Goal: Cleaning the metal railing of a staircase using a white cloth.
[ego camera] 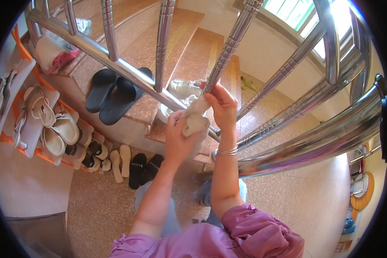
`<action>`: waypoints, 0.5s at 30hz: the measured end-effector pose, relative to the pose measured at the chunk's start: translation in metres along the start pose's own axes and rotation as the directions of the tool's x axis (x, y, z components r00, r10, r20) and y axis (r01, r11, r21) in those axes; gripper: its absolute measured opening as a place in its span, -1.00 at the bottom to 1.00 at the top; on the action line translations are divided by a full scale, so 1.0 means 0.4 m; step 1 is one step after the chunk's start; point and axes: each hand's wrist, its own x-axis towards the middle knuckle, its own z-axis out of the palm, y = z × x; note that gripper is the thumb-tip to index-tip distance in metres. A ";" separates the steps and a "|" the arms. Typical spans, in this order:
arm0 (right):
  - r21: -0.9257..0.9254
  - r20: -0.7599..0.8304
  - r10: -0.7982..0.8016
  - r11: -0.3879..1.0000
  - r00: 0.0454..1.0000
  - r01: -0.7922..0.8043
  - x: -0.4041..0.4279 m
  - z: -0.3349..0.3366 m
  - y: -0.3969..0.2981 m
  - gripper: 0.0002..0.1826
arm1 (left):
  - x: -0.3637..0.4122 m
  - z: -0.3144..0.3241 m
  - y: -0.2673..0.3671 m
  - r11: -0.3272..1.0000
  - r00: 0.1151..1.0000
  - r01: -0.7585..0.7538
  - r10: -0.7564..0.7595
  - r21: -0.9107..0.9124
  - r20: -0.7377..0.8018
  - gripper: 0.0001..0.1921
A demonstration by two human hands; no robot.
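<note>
A pale, crumpled cloth (196, 124) is bunched around the lower part of a ridged metal baluster (227, 53). My left hand (179, 137) grips the cloth from the left, its fingers partly hidden behind the folds. Higher up, my right hand (224, 104) is closed around the same baluster at the cloth's upper end, thumb in front. The bottom metal rail (132, 75) passes just behind my left hand. White lace-up shoes (184, 88) stand on the stair step behind the cloth, partly covered by it and the hands.
Dark slide sandals (111, 96) rest on the step to the left. An orange-framed rack (53, 163) of shoes lines the left side, with insoles (125, 159) and black slippers (138, 171) on the floor beside it. A thick metal handrail (309, 142) curves along the right.
</note>
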 end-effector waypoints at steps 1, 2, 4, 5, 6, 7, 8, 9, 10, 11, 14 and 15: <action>-0.001 0.002 0.001 1.000 1.000 -0.001 0.006 -0.010 -0.001 -0.75 | -0.002 0.001 -0.006 1.000 1.000 -0.016 0.016 0.003 0.008 -0.59; 0.028 0.067 0.024 0.999 0.997 -0.026 0.014 -0.017 -0.003 -0.74 | -0.003 0.001 -0.009 0.999 0.999 -0.033 0.033 0.005 0.017 -0.60; 0.052 0.134 0.045 0.997 0.990 -0.053 0.017 -0.019 -0.008 -0.72 | -0.005 0.002 -0.001 1.000 0.999 -0.031 0.031 0.003 0.032 -0.60; -0.061 0.082 0.040 0.998 0.996 -0.035 0.012 -0.015 -0.013 -0.73 | -0.005 0.003 0.003 1.000 0.998 -0.031 0.031 0.002 0.049 -0.61; -0.170 0.035 0.028 0.985 0.999 -0.022 0.008 -0.008 -0.018 -0.74 | -0.003 0.005 0.002 1.000 0.999 -0.030 0.030 0.002 0.044 -0.61; -0.171 0.038 0.032 0.985 0.999 -0.025 0.002 0.009 -0.029 -0.74 | -0.004 0.007 0.000 0.999 0.999 -0.037 0.037 -0.005 0.036 -0.61; -0.406 -0.046 -0.031 0.914 0.998 0.010 -0.003 0.035 -0.046 -0.75 | -0.005 0.010 -0.002 0.999 0.999 -0.044 0.045 -0.013 0.028 -0.61; -0.617 -0.111 -0.116 0.787 0.987 0.023 -0.007 0.057 -0.054 -0.75 | -0.005 0.009 -0.003 0.999 0.999 -0.044 0.044 -0.010 0.025 -0.61; -0.636 -0.126 -0.163 0.770 0.979 0.047 -0.013 0.065 -0.053 -0.75 | -0.005 0.009 -0.006 0.999 0.999 -0.036 0.037 -0.017 0.014 -0.61; -0.633 -0.124 -0.162 0.773 0.979 0.048 -0.012 0.061 -0.044 -0.75 | -0.005 0.008 -0.009 0.999 1.000 -0.029 0.029 -0.022 0.002 -0.61; -0.351 -0.078 -0.120 0.932 0.990 0.085 -0.012 0.028 0.003 -0.75 | -0.009 0.003 -0.021 0.997 0.998 -0.061 0.061 0.043 0.007 -0.60; -0.129 -0.044 -0.071 0.990 0.996 0.065 -0.013 0.014 0.011 -0.71 | -0.010 0.005 -0.019 0.997 0.998 -0.062 0.061 0.040 0.010 -0.60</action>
